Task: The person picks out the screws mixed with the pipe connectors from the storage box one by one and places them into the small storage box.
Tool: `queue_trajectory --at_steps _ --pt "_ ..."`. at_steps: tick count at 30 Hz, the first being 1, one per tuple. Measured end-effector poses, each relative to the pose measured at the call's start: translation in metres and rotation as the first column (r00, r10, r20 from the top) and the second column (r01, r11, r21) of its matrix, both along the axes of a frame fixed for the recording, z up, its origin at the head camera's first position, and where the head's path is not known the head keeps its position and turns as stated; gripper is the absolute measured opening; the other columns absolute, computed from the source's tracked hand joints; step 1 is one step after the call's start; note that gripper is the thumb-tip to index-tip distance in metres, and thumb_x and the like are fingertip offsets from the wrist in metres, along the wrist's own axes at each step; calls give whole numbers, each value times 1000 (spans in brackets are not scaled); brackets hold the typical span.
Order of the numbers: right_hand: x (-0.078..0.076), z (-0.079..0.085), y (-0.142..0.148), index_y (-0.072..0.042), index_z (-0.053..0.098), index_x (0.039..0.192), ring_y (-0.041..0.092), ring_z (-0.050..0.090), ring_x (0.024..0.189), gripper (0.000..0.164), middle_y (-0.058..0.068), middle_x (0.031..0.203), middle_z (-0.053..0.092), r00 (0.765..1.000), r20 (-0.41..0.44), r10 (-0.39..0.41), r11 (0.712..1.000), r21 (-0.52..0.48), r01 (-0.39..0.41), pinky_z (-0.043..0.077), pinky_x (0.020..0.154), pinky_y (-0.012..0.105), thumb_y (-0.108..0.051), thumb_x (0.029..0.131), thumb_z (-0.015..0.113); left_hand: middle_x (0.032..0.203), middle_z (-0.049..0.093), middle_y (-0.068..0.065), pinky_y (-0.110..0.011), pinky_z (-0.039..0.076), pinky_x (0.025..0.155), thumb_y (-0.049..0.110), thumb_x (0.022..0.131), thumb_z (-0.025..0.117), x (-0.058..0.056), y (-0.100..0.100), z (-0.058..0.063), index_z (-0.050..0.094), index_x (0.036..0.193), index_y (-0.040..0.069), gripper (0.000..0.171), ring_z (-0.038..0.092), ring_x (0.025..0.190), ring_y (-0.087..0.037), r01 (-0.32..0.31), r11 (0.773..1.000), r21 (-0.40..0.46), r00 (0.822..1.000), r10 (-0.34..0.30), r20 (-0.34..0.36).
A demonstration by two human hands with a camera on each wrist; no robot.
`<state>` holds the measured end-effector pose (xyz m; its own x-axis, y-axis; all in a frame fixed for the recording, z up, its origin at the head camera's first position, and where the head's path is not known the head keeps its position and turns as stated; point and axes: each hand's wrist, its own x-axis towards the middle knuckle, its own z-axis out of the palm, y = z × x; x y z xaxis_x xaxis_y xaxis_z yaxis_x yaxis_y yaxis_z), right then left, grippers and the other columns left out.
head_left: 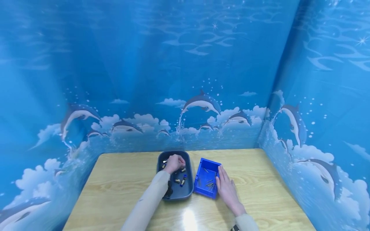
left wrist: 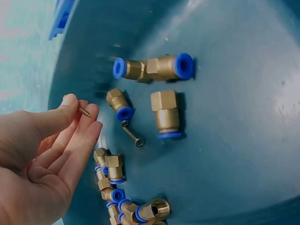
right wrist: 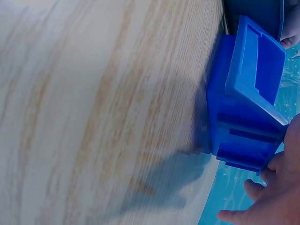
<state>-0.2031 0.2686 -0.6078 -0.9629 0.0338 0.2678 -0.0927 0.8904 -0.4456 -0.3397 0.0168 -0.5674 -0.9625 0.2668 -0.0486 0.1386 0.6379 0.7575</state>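
My left hand (head_left: 174,163) is over the dark grey-blue basin (head_left: 191,179), pinching a small brass-coloured screw (left wrist: 84,111) between thumb and fingers. Below it in the basin lie several brass fittings with blue collars (left wrist: 167,115). Another pair of screws (left wrist: 133,134) lies end to end beside one fitting in the left wrist view. At the basin's right stands a blue plastic bin (head_left: 206,192) with several screws (head_left: 210,185) on its floor. My right hand (head_left: 227,189) rests against the bin's right side, its fingers fairly straight along the wall.
Both containers stand side by side on a wood-grain table (head_left: 121,186). A blue curtain (head_left: 162,80) with dolphins hangs behind the table and along its sides. In front of the basin, a bright glare spot shows on the tabletop.
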Motion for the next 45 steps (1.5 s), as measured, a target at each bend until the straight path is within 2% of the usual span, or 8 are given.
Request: queue_trajectory --at_steps 6,12,18,25,27,32,40,45 --pt "1 -3 2 0 29 157 42 37 144 54 19 163 28 1000 19 0 1000 -1 0 30 105 77 -24 110 42 85 77 -13 -31 62 67 -1 90 73 5 1 3 76 97 -1 8 75 75 -23 -58 983 172 990 35 134" --pt "0 -4 5 0 29 157 42 36 144 54 19 164 28 1000 28 -4 1000 -3 4 30 105 76 -22 109 43 92 77 -16 -39 62 80 -4 93 68 7 5 9 74 104 -5 12 76 87 -29 -108 932 347 969 21 246" --pt "0 -3 5 -1 27 158 42 35 145 54 19 164 26 999 50 -6 1000 -12 7 28 107 76 -24 110 40 98 76 -19 -43 60 87 -2 95 67 10 13 16 72 111 -7 17 76 88 -26 -100 888 448 958 -35 283" --pt "-1 -3 4 -1 28 158 42 35 145 54 19 164 26 999 44 -6 1000 -12 7 28 106 77 -23 110 41 102 75 -23 -41 60 85 -1 95 68 18 29 26 68 115 -11 23 75 93 -29 -62 864 500 959 -87 269" --pt "-1 -3 3 -1 28 158 42 35 145 54 19 164 27 999 41 -7 1000 -11 7 29 106 77 -23 110 41 101 75 -23 -39 61 83 -2 94 68 20 34 27 69 113 -11 22 76 91 -29 -47 862 504 963 -95 253" --pt "-1 -3 2 -1 29 157 42 36 145 54 18 164 27 999 36 -4 1000 -9 5 29 106 77 -23 109 42 93 76 -18 -34 62 75 -2 93 70 30 52 29 72 109 -9 18 76 85 -28 -19 891 454 971 -92 220" --pt "-1 -2 1 0 29 157 41 37 145 54 18 164 28 1000 2 2 1000 3 -2 32 104 76 -23 110 41 82 76 -13 -46 61 77 -3 91 72 53 79 29 74 98 -6 9 76 83 -35 58 931 361 985 -113 131" --pt "-1 -3 1 1 31 156 42 38 143 53 20 162 30 1000 -18 3 1000 9 -3 34 102 77 -22 109 42 77 75 -7 -28 60 61 1 88 76 62 93 22 75 92 0 4 73 67 -19 109 972 209 992 -120 40"
